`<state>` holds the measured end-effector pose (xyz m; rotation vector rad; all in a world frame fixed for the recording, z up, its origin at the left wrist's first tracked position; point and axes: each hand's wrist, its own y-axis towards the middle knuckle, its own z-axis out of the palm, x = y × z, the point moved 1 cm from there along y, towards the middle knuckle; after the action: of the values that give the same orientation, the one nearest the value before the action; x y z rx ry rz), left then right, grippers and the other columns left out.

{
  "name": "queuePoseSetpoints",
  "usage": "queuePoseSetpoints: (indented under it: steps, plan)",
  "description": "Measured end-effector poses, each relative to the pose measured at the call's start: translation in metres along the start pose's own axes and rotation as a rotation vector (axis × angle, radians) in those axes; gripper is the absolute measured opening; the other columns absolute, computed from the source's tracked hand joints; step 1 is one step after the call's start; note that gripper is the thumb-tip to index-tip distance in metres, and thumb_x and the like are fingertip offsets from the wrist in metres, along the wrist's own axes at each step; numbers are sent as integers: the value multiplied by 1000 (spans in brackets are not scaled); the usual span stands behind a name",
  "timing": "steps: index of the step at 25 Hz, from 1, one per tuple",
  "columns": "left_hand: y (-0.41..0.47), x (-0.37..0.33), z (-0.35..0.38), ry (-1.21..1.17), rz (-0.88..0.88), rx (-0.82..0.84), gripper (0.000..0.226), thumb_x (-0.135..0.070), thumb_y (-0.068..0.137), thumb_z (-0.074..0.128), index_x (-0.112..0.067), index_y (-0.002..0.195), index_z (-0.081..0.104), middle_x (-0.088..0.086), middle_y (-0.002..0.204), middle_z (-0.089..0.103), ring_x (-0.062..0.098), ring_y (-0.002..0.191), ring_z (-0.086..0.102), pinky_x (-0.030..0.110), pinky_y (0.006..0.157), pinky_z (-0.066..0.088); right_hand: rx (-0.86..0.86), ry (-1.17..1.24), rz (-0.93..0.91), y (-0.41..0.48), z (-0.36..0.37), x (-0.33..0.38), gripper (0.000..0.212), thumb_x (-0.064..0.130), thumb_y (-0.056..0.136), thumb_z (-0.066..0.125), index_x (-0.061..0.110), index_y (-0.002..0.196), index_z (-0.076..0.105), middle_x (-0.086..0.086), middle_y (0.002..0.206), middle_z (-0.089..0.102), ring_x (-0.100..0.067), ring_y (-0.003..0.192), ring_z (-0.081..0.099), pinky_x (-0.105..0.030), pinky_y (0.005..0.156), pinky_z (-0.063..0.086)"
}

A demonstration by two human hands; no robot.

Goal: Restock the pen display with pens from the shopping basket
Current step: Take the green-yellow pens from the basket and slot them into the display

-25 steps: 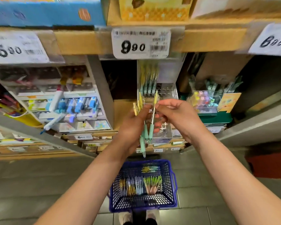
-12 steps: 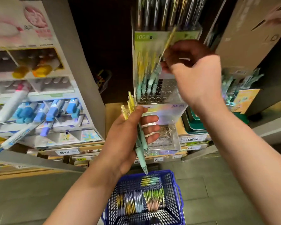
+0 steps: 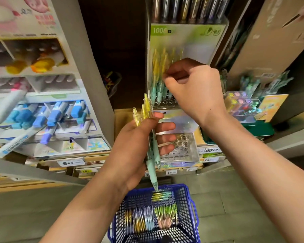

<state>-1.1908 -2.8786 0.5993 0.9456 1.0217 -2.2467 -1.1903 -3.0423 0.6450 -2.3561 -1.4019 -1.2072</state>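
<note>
My left hand (image 3: 137,146) grips a small bunch of pens (image 3: 152,151) with yellow tops and mint grips, tips pointing down over the blue shopping basket (image 3: 191,204). More pens (image 3: 165,216) lie in colour groups on the basket's floor. The pen display (image 3: 188,35) is a clear rack with a green header card; several yellow-and-mint pens (image 3: 156,81) stand in its left holes. My right hand (image 3: 197,90) is in front of that rack, fingers curled, thumb and forefinger pinching the top of one standing pen. The rack's right holes are hidden behind this hand.
A marker display (image 3: 42,116) with blue and purple caps fills the shelf to the left. A clear holed rack (image 3: 182,148) sits below the pen display. A green tray (image 3: 260,130) and coloured pen boxes (image 3: 242,106) are on the right. Price tags (image 3: 70,162) line the shelf edge.
My right hand took one pen from the bunch, raised it to the display and has come down with it among the standing pens. The left hand stays with the bunch.
</note>
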Motion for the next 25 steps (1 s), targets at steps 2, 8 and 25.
queuePoseSetpoints:
  steps: [2,8,25]
  plan:
    - [-2,1,0,9,6,21,24,-20,104,55,-7,122,65,14,98,79,20,72,74,28,61,58,3,-65,15,-2,-1,0,11,33,88,70,24,85,76,10,72,71,-3,70,67,-11,72,50]
    - [-6,3,-1,31,47,92,27,-24,104,57,-4,110,74,18,101,77,20,76,73,29,63,58,570,463,328,-38,-7,-1,20,49,87,72,32,96,77,13,66,67,-7,55,63,-19,60,51]
    - [-9,20,-6,-22,-41,54,35,-32,97,62,-6,121,59,7,76,63,11,45,36,22,42,33,-219,252,-11,0,-37,-8,6,28,87,67,28,91,71,9,76,75,-9,72,74,-39,76,61]
